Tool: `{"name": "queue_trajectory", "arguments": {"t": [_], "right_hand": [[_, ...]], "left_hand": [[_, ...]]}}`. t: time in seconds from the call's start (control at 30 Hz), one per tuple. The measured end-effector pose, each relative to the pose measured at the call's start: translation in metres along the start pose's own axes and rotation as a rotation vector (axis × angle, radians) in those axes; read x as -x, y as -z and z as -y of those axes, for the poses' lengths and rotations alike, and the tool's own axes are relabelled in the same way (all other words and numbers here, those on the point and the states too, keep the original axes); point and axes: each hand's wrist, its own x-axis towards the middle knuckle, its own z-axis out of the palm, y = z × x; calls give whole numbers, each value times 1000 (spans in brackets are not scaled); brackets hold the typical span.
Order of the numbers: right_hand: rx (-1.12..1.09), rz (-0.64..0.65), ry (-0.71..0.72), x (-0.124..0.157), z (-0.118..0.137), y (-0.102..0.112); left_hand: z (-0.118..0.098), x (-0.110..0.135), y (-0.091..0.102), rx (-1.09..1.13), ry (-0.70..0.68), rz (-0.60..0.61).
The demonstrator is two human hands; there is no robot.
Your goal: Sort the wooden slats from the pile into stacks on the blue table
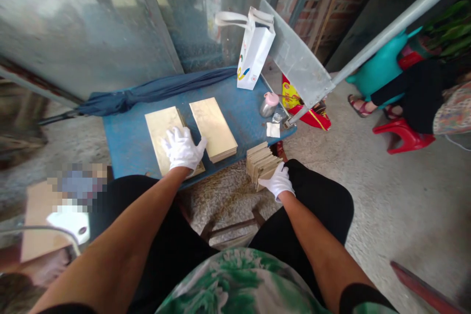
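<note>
Head view, taken as a clock face: at 8 o'clock another person's hand (49, 266) is near some cardboard (33, 216), well apart from the wearer's hands. At 10 a folded umbrella (165, 86) lies along the far edge of the table (123, 142), probably to keep it out of the way. At 9 the left pile (162, 120) lies flat; the gloved left hand (182, 149) rests palm down on it, fingers loosely spread, gripping nothing, a touch that would steady the top board. Its thumb points to the right pile (215, 125), just off centre toward 9, also flat, its edges fairly even, which should help it stay put. Between 12 and 1 a bag (253, 56) stands upright, and at 2 a flask (268, 106), both at the table's right end, likely to leave the boards room. At 4 a stack (263, 162) of thin boards stands on edge beside the right knee (324, 191). The gloved right hand (278, 181) is curled partly closed on its near end, seemingly to stop it fanning apart; whether the leg bears any weight is hard to tell. At 3 a person sits on a stool (415, 136)
</note>
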Motion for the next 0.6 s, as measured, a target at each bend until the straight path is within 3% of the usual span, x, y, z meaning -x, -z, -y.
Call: {"name": "queue_trajectory", "arguments": {"t": [0.3,0.6], "right_hand": [[-92,-111,137,-13,-4,-26],[-165,-227,121,-15,-1,-50]], "left_hand": [[6,-16,-14,-105,-16,3],[11,-18,-22,-114,-14,3]]}}
